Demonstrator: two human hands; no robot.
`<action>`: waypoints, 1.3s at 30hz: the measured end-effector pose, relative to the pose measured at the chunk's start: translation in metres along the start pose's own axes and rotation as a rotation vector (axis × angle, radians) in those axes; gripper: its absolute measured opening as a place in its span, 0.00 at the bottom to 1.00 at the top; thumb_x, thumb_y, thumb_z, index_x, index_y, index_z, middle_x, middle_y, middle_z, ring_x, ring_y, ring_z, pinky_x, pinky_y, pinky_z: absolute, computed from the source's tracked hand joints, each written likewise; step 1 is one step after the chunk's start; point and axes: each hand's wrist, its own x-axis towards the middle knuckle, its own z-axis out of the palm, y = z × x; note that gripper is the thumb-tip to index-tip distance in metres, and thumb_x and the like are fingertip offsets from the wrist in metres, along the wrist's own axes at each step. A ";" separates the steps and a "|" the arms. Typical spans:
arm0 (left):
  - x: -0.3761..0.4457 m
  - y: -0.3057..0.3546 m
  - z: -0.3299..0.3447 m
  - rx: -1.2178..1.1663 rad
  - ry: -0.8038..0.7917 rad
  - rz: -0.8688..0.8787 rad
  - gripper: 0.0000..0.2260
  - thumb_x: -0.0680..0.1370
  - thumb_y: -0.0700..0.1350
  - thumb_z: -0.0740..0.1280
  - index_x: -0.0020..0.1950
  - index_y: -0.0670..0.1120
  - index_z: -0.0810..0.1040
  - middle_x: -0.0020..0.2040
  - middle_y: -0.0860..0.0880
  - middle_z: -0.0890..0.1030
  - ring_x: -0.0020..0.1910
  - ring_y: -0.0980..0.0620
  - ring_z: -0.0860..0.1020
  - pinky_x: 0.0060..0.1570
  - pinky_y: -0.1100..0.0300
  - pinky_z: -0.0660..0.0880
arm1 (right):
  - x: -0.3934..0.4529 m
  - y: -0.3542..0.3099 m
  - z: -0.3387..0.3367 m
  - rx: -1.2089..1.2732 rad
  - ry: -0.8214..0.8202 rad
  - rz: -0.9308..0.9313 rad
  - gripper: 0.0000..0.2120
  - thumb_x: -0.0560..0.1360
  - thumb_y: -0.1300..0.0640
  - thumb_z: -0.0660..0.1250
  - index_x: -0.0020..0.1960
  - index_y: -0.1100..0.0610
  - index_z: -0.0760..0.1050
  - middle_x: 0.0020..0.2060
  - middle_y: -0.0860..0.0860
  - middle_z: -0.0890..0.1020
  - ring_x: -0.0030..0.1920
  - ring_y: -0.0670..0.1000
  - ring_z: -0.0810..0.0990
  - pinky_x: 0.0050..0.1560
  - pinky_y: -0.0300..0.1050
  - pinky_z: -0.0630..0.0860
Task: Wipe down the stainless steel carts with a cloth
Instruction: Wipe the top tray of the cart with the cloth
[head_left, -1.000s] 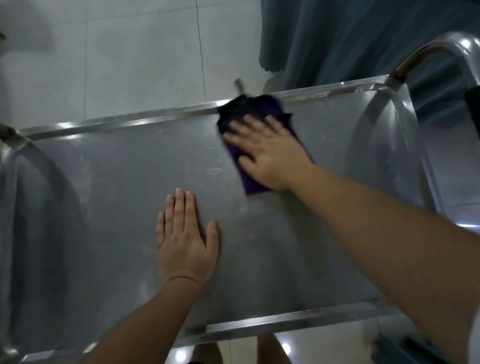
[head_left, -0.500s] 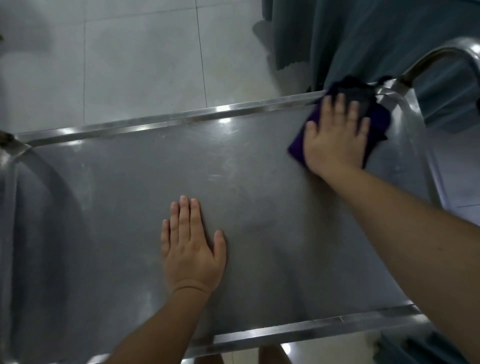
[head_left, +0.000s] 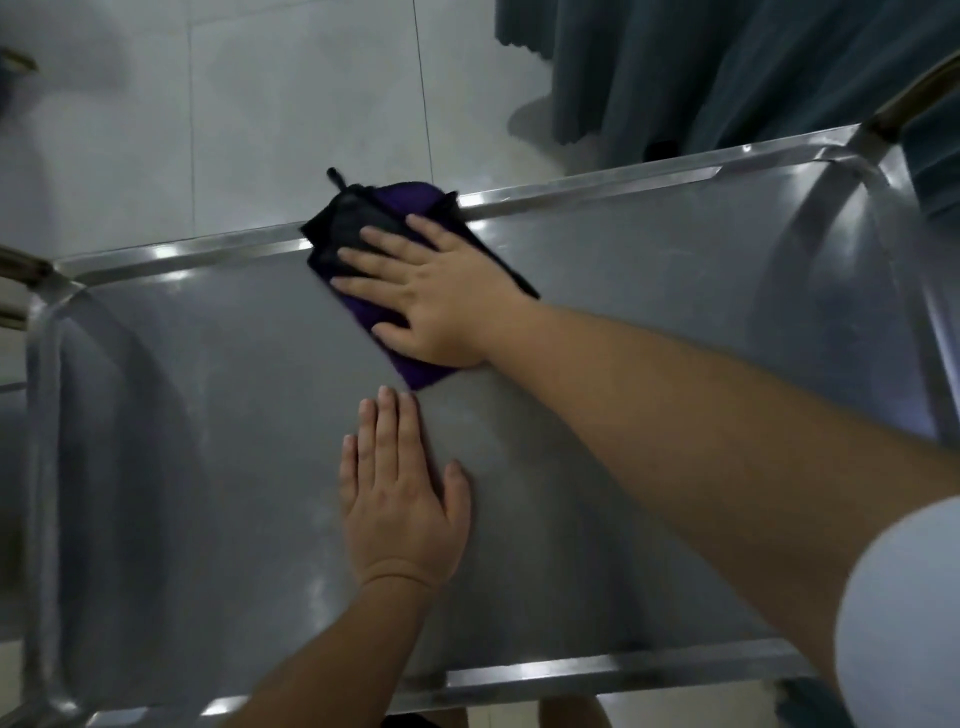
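right hand flat on cloth, moved left from corner | left hand flat, unmoved on cart

Pale glossy floor tiles, teal curtain hanging at upper right.

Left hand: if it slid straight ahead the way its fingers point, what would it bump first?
Probably the cloth. The left hand lies flat on the cart, fingers pointing at the cloth's near corner under the right hand.
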 end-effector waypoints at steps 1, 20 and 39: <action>0.000 0.000 0.000 0.000 0.004 -0.001 0.35 0.80 0.56 0.58 0.85 0.43 0.60 0.85 0.45 0.59 0.85 0.47 0.53 0.83 0.45 0.51 | -0.009 0.012 -0.001 -0.002 0.021 0.027 0.32 0.82 0.36 0.47 0.84 0.41 0.51 0.84 0.44 0.53 0.84 0.48 0.47 0.81 0.58 0.42; -0.001 -0.003 0.003 0.008 -0.022 0.010 0.35 0.81 0.57 0.54 0.86 0.45 0.56 0.86 0.46 0.55 0.86 0.48 0.49 0.83 0.46 0.48 | -0.257 0.196 0.005 0.023 0.072 0.960 0.35 0.81 0.33 0.42 0.85 0.45 0.45 0.85 0.48 0.49 0.84 0.51 0.47 0.80 0.60 0.48; 0.000 0.001 -0.002 -0.044 0.004 -0.003 0.35 0.79 0.56 0.55 0.85 0.45 0.58 0.86 0.45 0.57 0.85 0.46 0.53 0.83 0.45 0.49 | -0.463 -0.043 0.067 0.128 -0.087 1.012 0.33 0.84 0.36 0.42 0.85 0.48 0.42 0.85 0.49 0.44 0.84 0.53 0.45 0.82 0.62 0.48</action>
